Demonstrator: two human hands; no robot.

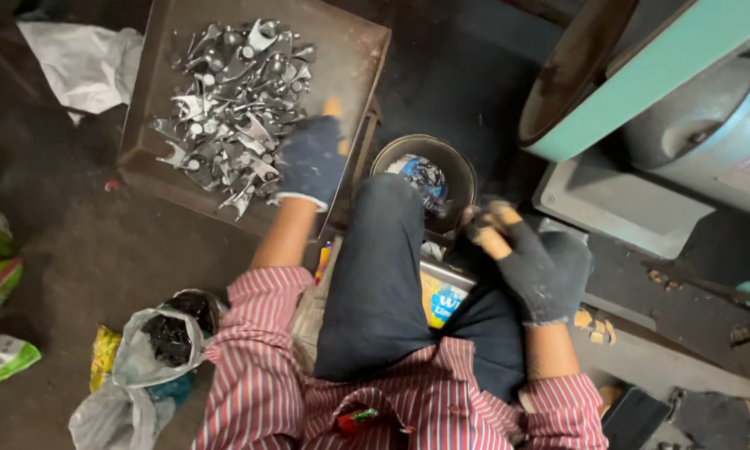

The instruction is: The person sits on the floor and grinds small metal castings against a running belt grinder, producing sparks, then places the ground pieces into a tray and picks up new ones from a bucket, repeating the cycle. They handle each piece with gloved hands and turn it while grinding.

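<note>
I see my left hand (311,160) resting, fingers curled, on the metal parts (233,108); their axes are jumbled. My right hand (531,265) is half-closed, its contents unclear.

Gloved left hand (311,160) stretched forward, palm down, gloved right hand (535,262) loosely curled near the knee

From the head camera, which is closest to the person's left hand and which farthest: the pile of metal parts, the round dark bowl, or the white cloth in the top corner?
From the left hand:
1. Pile of metal parts, on the tray right under and beside the hand.
2. Round dark bowl, off to the hand's right, past the knee.
3. White cloth, far away at the upper left corner on the floor.
</note>
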